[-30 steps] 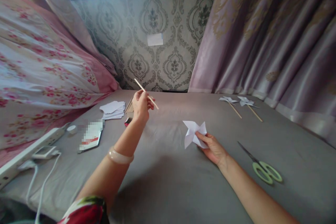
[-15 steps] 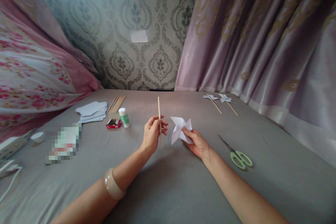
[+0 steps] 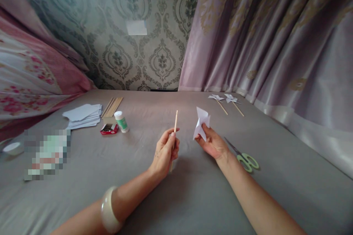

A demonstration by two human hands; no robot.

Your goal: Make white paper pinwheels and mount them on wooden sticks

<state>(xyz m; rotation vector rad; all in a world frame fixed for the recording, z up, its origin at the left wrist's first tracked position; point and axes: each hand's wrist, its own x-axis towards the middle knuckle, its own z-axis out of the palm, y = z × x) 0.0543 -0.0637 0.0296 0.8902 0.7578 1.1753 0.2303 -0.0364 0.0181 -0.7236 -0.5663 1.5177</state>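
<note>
My left hand (image 3: 167, 148) is closed round a thin wooden stick (image 3: 175, 122), held nearly upright with its top leaning a little to the right. To its right, my right hand (image 3: 212, 141) pinches a white paper pinwheel (image 3: 202, 119), turned partly edge-on. A gap separates the pinwheel from the stick. Close to my right forearm lies a pair of scissors (image 3: 244, 157) with green handles. The scissors' handles are partly next to the arm.
At the back right lie two pinwheels on sticks (image 3: 231, 99). On the left are a stack of white paper (image 3: 84, 114), several wooden sticks (image 3: 114, 106), a small red box (image 3: 109, 129), a white-and-green glue stick (image 3: 121, 122) and a white cap (image 3: 12, 148). Grey cloth (image 3: 154, 205) covers the surface.
My left hand has tilted the stick to the right and lowered it slightly. My right hand has lifted the pinwheel and turned it more edge-on. The view has shifted a little.
</note>
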